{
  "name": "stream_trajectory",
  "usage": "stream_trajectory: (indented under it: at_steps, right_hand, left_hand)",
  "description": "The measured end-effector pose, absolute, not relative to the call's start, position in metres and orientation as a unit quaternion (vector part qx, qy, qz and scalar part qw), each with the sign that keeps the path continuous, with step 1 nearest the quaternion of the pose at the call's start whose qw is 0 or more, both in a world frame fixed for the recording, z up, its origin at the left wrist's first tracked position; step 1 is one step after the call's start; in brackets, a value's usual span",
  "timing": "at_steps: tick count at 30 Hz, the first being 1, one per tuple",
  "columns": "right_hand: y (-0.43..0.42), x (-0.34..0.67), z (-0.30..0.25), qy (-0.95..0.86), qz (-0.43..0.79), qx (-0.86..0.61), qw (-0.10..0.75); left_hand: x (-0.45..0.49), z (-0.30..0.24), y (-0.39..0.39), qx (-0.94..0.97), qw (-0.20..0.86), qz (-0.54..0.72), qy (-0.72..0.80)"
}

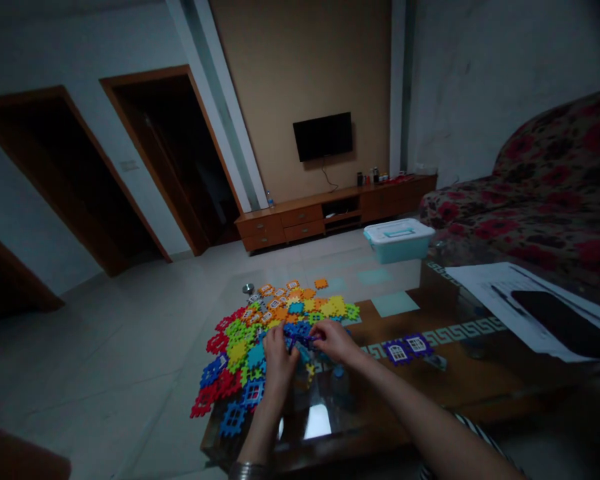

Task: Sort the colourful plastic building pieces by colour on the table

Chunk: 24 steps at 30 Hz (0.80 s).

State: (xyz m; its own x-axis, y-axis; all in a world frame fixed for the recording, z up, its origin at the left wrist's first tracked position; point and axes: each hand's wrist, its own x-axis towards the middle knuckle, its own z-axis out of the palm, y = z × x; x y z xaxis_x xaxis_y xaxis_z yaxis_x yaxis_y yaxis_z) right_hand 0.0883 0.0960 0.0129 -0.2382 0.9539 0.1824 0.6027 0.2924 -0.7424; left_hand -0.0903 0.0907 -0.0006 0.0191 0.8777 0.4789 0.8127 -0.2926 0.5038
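Note:
A heap of colourful interlocking plastic tiles (260, 333) in red, blue, green, yellow and orange lies on the left end of a glass-topped wooden table (460, 373). My left hand (279, 363) and my right hand (333, 341) meet over the heap's near side, fingers pinched on a small blue tile piece (301, 341) held between them. Two joined purple window tiles (407, 349) lie on the glass to the right of my right hand.
White papers (500, 290) with a dark flat object (565, 323) on them lie at the table's right. A teal lidded box (399, 240) stands on the floor beyond. A floral sofa (545, 193) is at right, a TV cabinet (330, 213) at the far wall.

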Motion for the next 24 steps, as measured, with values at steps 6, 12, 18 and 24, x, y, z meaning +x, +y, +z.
stream_trajectory:
  at_steps: [6, 12, 18, 24]
  right_hand:
    - [0.093, 0.155, 0.022, -0.693, 0.336, -0.532, 0.352]
    - [0.074, 0.279, 0.014, -0.594, 0.334, -0.606, 0.410]
    - [0.056, 0.335, -0.011, -0.550, 0.383, -0.639, 0.377]
    - [0.064, 0.330, -0.022, -0.603, 0.331, -0.655, 0.313]
  left_hand:
    - [-0.054, 0.009, 0.090, 0.735, 0.062, 0.398, 0.546]
    - [0.037, 0.002, 0.073, 0.800, 0.184, 0.353, 0.450]
    - [0.109, -0.019, 0.058, 0.848, 0.290, 0.268, 0.352]
    - [0.117, -0.020, 0.061, 0.863, 0.267, 0.159, 0.400]
